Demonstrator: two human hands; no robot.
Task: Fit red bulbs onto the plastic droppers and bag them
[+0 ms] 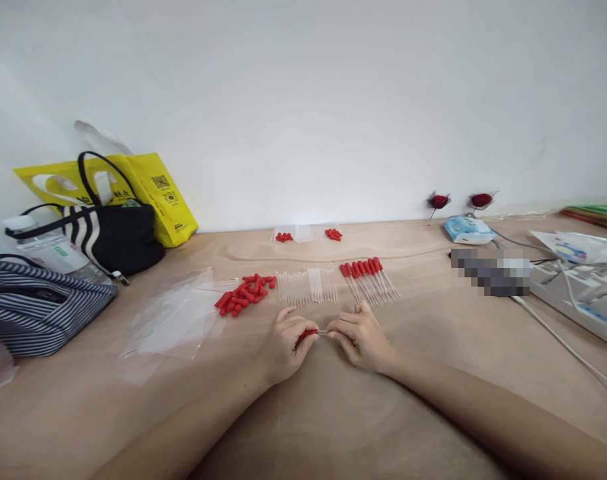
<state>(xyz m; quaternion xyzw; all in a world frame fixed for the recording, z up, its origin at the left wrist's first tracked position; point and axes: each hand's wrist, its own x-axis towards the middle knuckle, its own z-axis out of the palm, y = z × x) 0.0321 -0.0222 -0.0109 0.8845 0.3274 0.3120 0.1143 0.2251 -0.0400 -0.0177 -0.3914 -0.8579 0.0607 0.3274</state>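
Between thumb and fingers, my left hand point(289, 343) pinches a red rubber bulb point(308, 333). A thin clear tube point(323, 332) runs from the bulb to my right hand point(358, 339), whose fingers are closed on it. Just beyond my hands lies a row of clear tubes point(308, 287). Loose red bulbs point(243, 295) form a pile left of that row. To its right, several tubes with red bulbs on their ends point(366, 270) lie side by side.
Clear plastic bags point(170, 317) lie left of the bulb pile. Small bags with red bulbs point(306, 233) rest near the wall. A striped pouch point(48, 300), black bag point(118, 237) and yellow bag point(170, 200) stand left. Right are a blue packet point(468, 230) and a white cable point(558, 340).
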